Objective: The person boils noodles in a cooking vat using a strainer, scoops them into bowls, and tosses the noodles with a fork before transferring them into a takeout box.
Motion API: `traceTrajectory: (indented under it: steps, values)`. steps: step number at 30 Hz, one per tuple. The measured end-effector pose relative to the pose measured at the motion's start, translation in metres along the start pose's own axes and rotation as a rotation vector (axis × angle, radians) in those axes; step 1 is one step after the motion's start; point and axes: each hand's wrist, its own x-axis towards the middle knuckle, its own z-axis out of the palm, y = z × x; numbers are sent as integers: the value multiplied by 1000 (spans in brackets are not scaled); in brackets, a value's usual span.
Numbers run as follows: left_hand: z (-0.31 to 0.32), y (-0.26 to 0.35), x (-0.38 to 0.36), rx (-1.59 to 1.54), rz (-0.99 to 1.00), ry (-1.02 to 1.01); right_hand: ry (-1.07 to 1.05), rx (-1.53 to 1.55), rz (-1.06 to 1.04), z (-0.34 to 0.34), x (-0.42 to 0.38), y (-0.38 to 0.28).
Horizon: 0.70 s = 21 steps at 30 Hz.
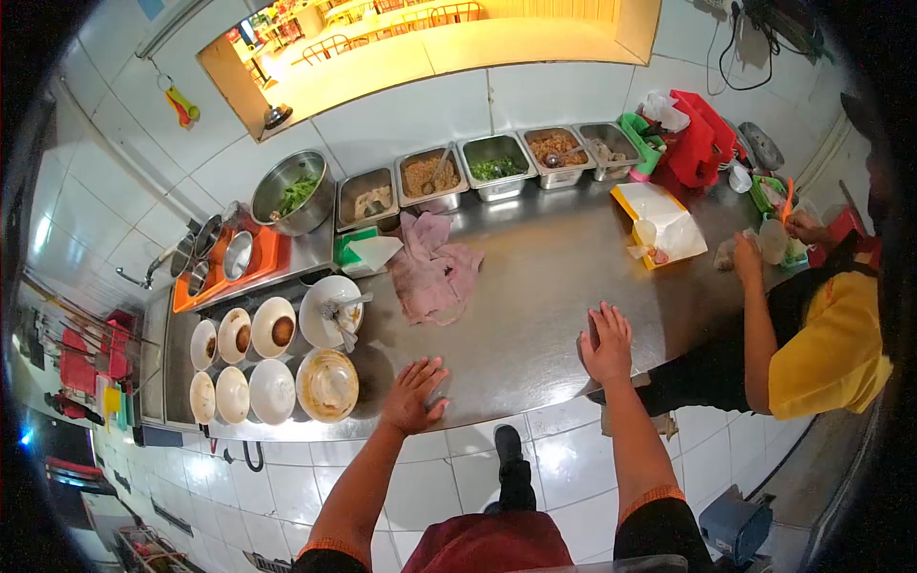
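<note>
My left hand (414, 395) lies flat near the front edge of the steel counter (506, 325), fingers spread, holding nothing. Close by on its left is a used white bowl (328, 384) with brown sauce stains. My right hand (607, 344) rests on the counter further right, also open, with its fingers stretched out. Beyond my hands a crumpled pink cloth (435, 267) lies on the metal. A larger white bowl (325, 304) holds several spoons or forks, and more bowls (272, 392) stand in two rows at the left, some with dark sauce inside.
Steel food pans (497, 167) line the back wall beside a metal mixing bowl (294, 193) of greens. An orange tray (272, 256) carries metal cups. At the right, a person in a yellow shirt (826, 344) works near an opened white-and-yellow paper box (659, 224).
</note>
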Motion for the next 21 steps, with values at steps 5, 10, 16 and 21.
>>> traceTrajectory:
  steps: [5, 10, 16, 21]
  values:
    - [1, 0, 0, -10, 4, 10, -13, -8, 14, -1, 1, -1]
    - [1, 0, -1, -7, -18, 3, -9, 0, -23, 1, 1, 0]
    - [5, -5, -3, -3, -3, -1, 21, 11, 3, 4, -1, 0]
    - [5, -4, -2, 13, -13, -9, 16, 9, -21, 5, -1, 3]
